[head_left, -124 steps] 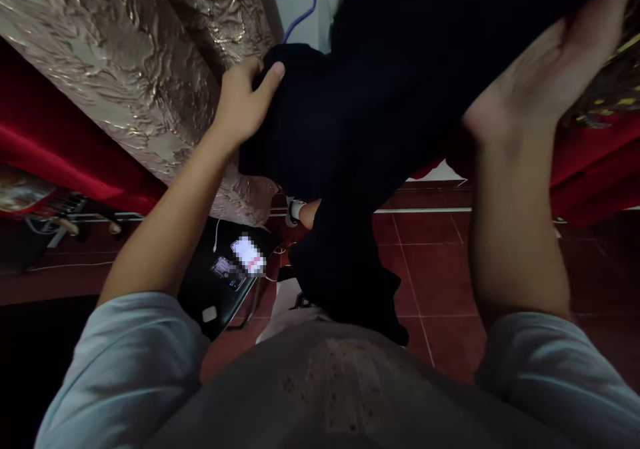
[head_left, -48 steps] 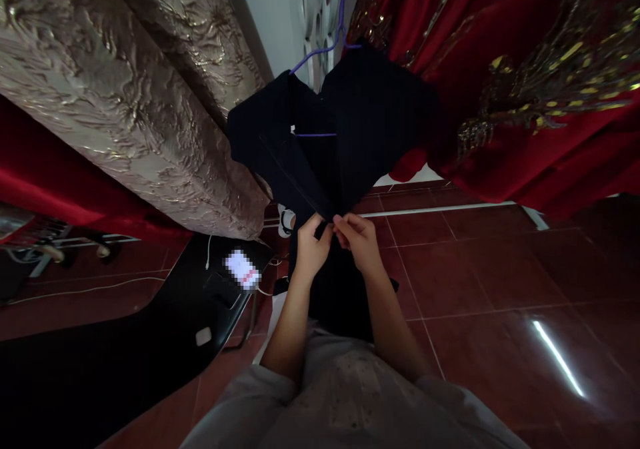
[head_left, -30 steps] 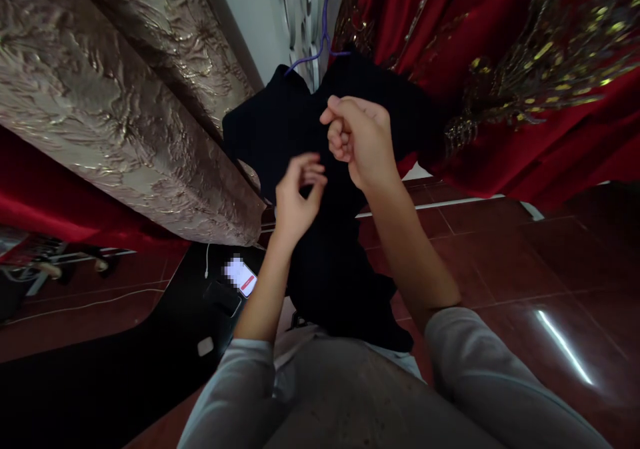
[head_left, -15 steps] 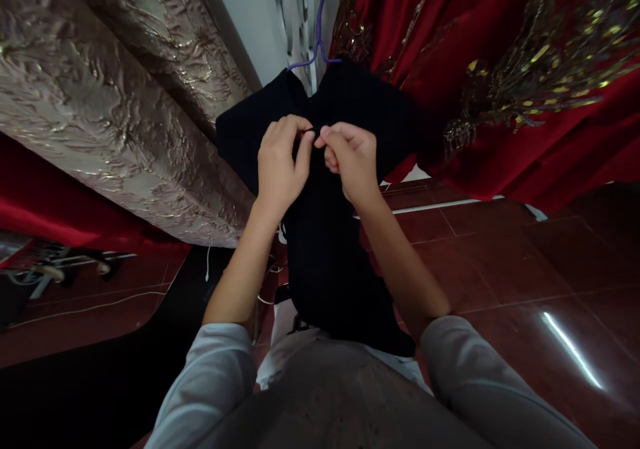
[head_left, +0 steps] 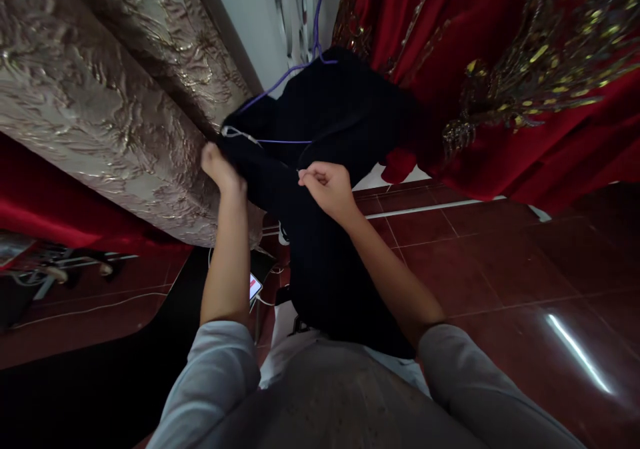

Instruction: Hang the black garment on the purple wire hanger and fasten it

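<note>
Dark-red tiled floor, pale joints, runs under the scene; bright strip reflection at lower right. Far left: red cloth. Next, embossed beige fabric in thick folds, reaching from the upper left toward centre. Below it, black surface; phone with lit screen at its right end, partly behind the left forearm. Left hand, blurred, is at the left edge of the dark garment; cannot tell whether its fingers grip the cloth. Garment hangs at centre from a purple hanger, front parted at the top, hanger bar visible inside; pale loop at its upper left. Right hand: fingers curled, thumb and forefinger pinched together on the garment's front edge. Right side: red drape with gold sequins.
</note>
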Demonstrator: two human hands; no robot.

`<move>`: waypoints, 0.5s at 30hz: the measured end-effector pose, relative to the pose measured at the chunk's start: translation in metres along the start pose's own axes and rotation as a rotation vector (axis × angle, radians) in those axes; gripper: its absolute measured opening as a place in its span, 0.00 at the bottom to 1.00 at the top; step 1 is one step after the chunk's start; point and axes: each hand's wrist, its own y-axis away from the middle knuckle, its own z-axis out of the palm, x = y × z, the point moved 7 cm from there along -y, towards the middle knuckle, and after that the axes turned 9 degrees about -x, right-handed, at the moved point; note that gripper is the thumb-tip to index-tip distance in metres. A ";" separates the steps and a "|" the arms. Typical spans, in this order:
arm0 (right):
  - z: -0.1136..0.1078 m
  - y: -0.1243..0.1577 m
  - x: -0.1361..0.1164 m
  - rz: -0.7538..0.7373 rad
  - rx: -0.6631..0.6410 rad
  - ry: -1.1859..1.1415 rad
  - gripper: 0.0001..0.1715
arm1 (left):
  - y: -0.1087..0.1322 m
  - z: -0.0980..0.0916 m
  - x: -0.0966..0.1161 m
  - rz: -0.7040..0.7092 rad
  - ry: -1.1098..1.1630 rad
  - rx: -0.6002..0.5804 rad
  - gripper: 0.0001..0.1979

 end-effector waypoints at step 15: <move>-0.067 0.104 0.060 0.257 0.368 -0.331 0.18 | 0.059 0.042 -0.007 -0.052 -0.008 -0.062 0.11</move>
